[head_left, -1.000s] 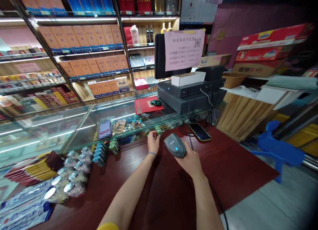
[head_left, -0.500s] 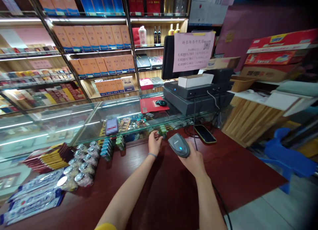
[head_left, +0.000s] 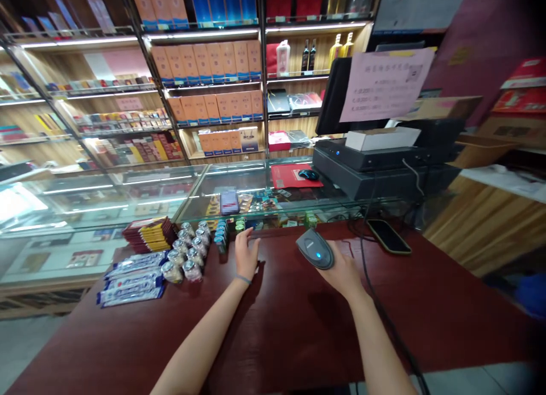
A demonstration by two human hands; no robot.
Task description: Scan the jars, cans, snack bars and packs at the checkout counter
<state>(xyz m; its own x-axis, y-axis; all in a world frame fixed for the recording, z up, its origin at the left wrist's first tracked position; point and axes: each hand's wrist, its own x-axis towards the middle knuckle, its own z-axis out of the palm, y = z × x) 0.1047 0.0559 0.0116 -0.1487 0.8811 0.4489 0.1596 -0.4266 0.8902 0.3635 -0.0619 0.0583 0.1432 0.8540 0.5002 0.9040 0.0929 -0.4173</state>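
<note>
My right hand (head_left: 341, 270) is wrapped round a grey barcode scanner (head_left: 315, 250) with a lit blue light, held above the dark red tabletop. My left hand (head_left: 246, 253) reaches over the table with thumb and fingers apart, and no object shows in it. Just beyond its fingertips stand small green cylinders (head_left: 240, 224); I cannot tell whether the fingers touch them. Left of the hand is a double row of blue-topped cylinders (head_left: 220, 236). Silver-lidded jars (head_left: 193, 268) stand farther left, beside blue-and-white packets (head_left: 132, 281) and stacked maroon-and-yellow packs (head_left: 149, 235).
A glass display counter (head_left: 170, 184) borders the table's far side. A phone (head_left: 389, 236) lies at the right, near the scanner's black cable (head_left: 384, 310). Behind are a monitor (head_left: 333, 99) with a pink notice (head_left: 386, 85), a mouse (head_left: 308, 174) and stocked shelves.
My left hand has moved left along the table, from the right-hand green items to the left-hand green cylinders, its fingers spreading. My right hand still holds the scanner. The view has turned left.
</note>
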